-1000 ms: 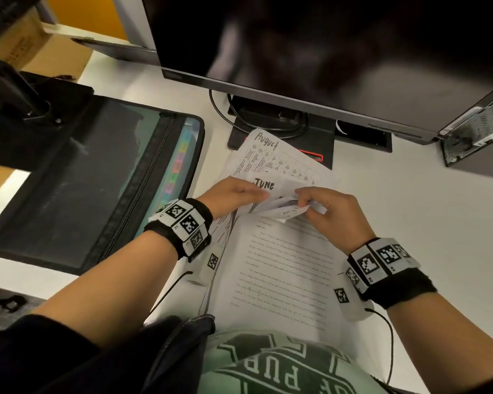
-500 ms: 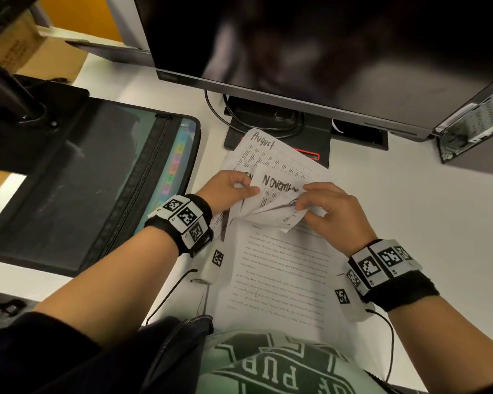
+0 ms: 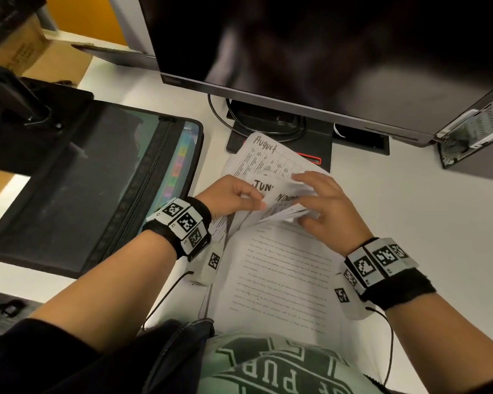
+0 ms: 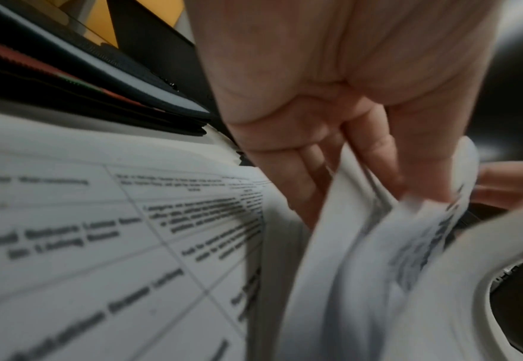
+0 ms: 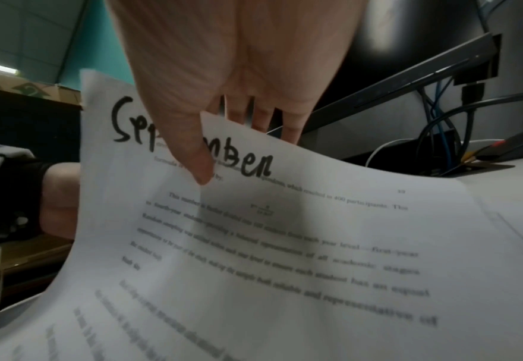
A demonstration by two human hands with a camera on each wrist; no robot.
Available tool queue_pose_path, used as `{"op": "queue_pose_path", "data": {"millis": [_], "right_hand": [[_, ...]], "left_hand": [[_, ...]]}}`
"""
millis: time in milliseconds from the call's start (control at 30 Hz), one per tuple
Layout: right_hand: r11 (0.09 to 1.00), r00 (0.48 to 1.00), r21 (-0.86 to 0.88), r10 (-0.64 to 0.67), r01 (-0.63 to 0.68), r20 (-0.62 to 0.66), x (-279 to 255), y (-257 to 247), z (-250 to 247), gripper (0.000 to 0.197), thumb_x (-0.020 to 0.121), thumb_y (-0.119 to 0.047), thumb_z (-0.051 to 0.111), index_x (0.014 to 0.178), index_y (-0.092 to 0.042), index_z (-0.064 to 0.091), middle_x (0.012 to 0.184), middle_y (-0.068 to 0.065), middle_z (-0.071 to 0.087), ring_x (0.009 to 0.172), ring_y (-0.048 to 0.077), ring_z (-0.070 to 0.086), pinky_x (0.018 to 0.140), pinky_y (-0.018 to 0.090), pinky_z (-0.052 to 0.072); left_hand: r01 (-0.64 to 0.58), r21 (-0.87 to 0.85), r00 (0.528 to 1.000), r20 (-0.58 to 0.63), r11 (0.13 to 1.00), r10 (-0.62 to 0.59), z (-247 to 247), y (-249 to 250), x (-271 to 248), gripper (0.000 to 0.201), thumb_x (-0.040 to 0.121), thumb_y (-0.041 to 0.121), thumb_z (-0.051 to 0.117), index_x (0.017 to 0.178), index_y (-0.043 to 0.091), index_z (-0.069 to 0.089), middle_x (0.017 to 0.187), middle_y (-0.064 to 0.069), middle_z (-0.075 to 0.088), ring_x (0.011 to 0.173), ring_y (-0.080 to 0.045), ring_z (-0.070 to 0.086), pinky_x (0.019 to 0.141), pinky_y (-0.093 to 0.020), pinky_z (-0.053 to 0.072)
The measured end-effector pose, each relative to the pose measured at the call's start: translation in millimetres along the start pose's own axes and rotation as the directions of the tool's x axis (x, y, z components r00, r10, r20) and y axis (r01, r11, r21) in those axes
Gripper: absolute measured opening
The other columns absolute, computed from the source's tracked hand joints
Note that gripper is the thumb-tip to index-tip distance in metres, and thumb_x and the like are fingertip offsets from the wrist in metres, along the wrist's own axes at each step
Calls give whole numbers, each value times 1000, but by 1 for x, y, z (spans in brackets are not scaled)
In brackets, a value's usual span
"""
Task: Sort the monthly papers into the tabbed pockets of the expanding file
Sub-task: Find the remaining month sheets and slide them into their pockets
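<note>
A stack of white monthly papers (image 3: pixel 279 274) lies on the desk in front of me. Its far edges are lifted and fanned, showing sheets headed August (image 3: pixel 264 155), June (image 3: pixel 264 185) and November (image 3: pixel 287 198). My left hand (image 3: pixel 246 199) pinches the lifted left corners; in the left wrist view its fingers (image 4: pixel 371 151) curl round several sheets. My right hand (image 3: pixel 310 201) holds the right side, fingers spread over the top. In the right wrist view its thumb (image 5: pixel 198 161) presses a sheet headed September (image 5: pixel 285 232). The black expanding file (image 3: pixel 97 189) lies flat at the left, its coloured tabs (image 3: pixel 180 166) showing.
A dark monitor (image 3: pixel 325 52) on a black stand (image 3: pixel 282 132) with cables rises just beyond the papers. A small computer case (image 3: pixel 473 143) stands at the far right, a cardboard box (image 3: pixel 26 52) at the far left. Bare white desk (image 3: pixel 410 209) lies to the right.
The hands have leafed through the lifted top edges: first June showed, then November, now both. The right fingers have spread farther over the sheets.
</note>
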State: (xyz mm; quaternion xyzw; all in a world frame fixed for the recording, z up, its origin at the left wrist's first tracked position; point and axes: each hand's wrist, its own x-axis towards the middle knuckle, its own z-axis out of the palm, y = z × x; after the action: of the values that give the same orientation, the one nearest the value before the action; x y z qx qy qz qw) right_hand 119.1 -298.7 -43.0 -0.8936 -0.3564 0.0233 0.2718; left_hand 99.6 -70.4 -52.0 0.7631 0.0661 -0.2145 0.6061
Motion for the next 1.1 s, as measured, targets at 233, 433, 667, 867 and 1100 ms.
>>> {"op": "queue_pose_path", "data": {"millis": [233,433,667,867,1100], "right_hand": [[974,986,193,95,-121,139,3,-8,-5,22,75,-6,68,92,-18,73,88,-13,65,80,-6,57,75,14,45],[875,951,389,213,-288,225,4,-12,-15,20,70,-30,64,87,-21,62,94,-6,68,88,10,63,81,26,51],[839,928,414,369,-354,48,20,-13,-3,35,94,-19,53,127,-28,49,131,-8,45,94,11,60,76,16,51],[901,926,262,373,-346,-61,29,-11,5,14,82,-10,69,96,-9,70,95,1,63,84,16,61,82,27,51],[912,916,302,346,-277,-203,53,-16,-24,12,86,-19,64,95,-16,72,96,-4,65,84,1,59,74,13,49]], "left_hand": [[-50,15,989,-141,999,51,-8,-4,-2,37,90,-7,48,116,13,65,126,-3,60,117,-13,54,102,-21,40],[-123,99,982,-133,987,136,-15,-6,-3,36,89,-6,52,97,23,70,119,5,62,116,-6,53,106,-22,34],[-210,95,978,30,973,209,-6,3,-3,30,89,-7,54,83,16,73,100,-2,71,103,-10,63,101,-24,42],[-214,-26,977,-27,977,213,-5,-2,-6,35,78,-17,55,85,18,56,103,4,58,104,-19,56,93,-31,46],[77,-254,993,108,964,-51,-10,-10,-11,96,55,45,77,138,27,33,131,-3,55,118,-21,55,102,-43,43]]}}
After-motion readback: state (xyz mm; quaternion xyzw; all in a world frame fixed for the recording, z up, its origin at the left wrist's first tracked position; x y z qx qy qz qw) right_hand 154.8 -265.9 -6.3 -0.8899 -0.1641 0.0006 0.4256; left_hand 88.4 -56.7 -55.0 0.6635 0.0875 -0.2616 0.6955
